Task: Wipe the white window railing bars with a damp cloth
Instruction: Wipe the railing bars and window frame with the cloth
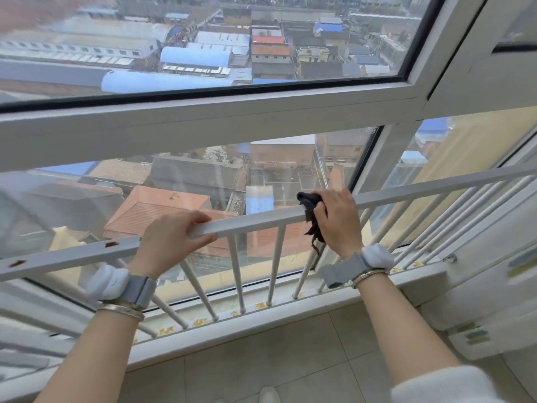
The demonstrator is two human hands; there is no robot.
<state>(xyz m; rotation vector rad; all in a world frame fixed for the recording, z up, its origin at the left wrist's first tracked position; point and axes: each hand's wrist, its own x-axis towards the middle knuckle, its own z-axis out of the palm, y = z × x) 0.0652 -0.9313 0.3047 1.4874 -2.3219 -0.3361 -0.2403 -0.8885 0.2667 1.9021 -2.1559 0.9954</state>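
Running across the window, the white top rail (255, 221) carried upright bars (236, 279) down to the sill (290, 308). Dark cloth (311, 213): draped over the rail, grasped by the right hand (338, 221). Left hand (174, 235): fingers curled round the rail, left of the cloth. Rust spots (112, 244): further left on the rail. Rooftops (162, 210) lay below the glass.

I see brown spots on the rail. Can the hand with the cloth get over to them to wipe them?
Probably not yet. The right hand holds the dark cloth on the top rail, and the brown spots lie past the left hand, which grips the rail between them.
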